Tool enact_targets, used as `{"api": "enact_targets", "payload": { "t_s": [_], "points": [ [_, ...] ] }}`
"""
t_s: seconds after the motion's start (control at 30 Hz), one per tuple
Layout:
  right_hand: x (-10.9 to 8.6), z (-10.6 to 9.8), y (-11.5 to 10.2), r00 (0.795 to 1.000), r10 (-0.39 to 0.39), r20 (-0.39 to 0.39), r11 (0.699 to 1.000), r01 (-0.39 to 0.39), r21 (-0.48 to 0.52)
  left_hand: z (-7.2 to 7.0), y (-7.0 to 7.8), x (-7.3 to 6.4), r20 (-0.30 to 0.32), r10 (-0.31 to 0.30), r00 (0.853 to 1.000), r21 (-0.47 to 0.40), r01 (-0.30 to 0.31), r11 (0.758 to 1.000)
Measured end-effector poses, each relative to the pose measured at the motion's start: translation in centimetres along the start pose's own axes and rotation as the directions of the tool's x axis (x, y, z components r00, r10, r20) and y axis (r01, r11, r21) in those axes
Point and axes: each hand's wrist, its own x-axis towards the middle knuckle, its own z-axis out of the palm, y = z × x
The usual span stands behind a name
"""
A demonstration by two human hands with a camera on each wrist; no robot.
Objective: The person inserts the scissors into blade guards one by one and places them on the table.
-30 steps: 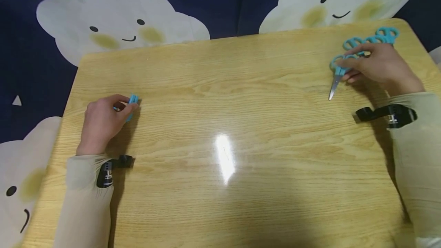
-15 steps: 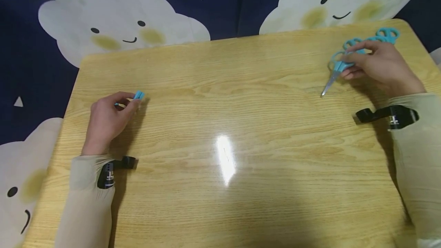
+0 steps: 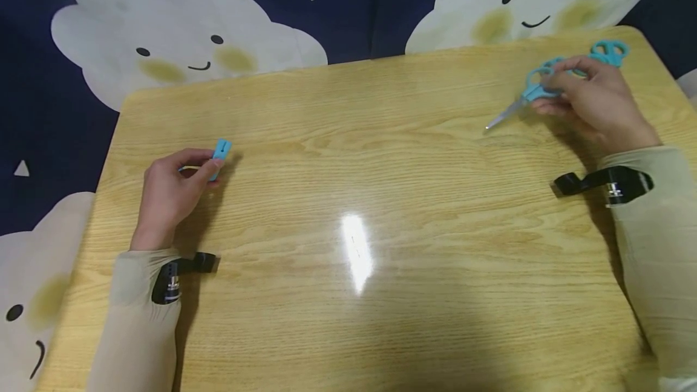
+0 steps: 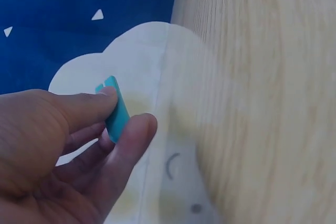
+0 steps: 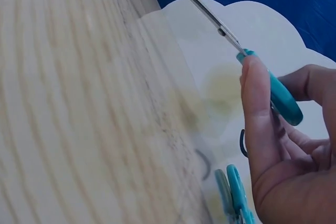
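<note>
In the head view my left hand (image 3: 176, 189) holds a small blue clothespin (image 3: 221, 149) above the left side of the wooden table. The left wrist view shows the clothespin (image 4: 118, 113) pinched between thumb and fingertips, its two legs partly covered. At the far right, my right hand (image 3: 596, 98) grips a pair of blue-handled scissors (image 3: 529, 95), blades together and pointing left. Seen from the right wrist, the thumb presses on the scissors' handle (image 5: 286, 103). More blue scissors (image 3: 610, 52) lie behind that hand, some partly hidden by it.
The light wooden table (image 3: 337, 150) has its far edge against a dark blue cloth (image 3: 354, 11) printed with white smiling clouds. A bright glare spot lies mid-table. Each wrist wears a black strap with a small camera (image 3: 569, 184).
The scissors in my right hand have turned, their tip swinging left and up. My left hand has shifted slightly right and turned the clothespin, first foreshortened, now showing its slot.
</note>
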Motion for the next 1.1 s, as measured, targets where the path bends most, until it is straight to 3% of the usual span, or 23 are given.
{"api": "enact_targets", "payload": {
  "t_s": [0.27,0.47,0.7,0.83,1.1],
  "points": [
    [-0.1,0.7,0.8,0.998,-0.058,-0.002,0.992,0.058,0.115,0.3,-0.2,-0.1,0.014,0.001,1.000,-0.132,0.001,0.991],
    [-0.3,1.1,1.3,0.998,-0.061,-0.001,0.980,0.060,0.190,0.5,0.0,-0.4,0.031,-0.037,0.999,-0.255,0.043,0.966],
    [-0.9,1.7,2.0,0.996,-0.092,0.009,0.952,0.085,0.293,1.2,0.2,-0.5,0.050,-0.065,0.997,-0.274,0.076,0.959],
    [-0.9,2.2,2.6,0.995,-0.103,0.005,0.932,0.095,0.351,1.6,0.4,-0.5,0.043,-0.079,0.996,-0.325,0.088,0.942],
    [-1.2,3.3,3.4,0.987,-0.160,-0.019,0.923,0.157,0.352,2.7,0.9,-0.5,0.084,-0.101,0.991,-0.374,0.126,0.919]
  ]
}}
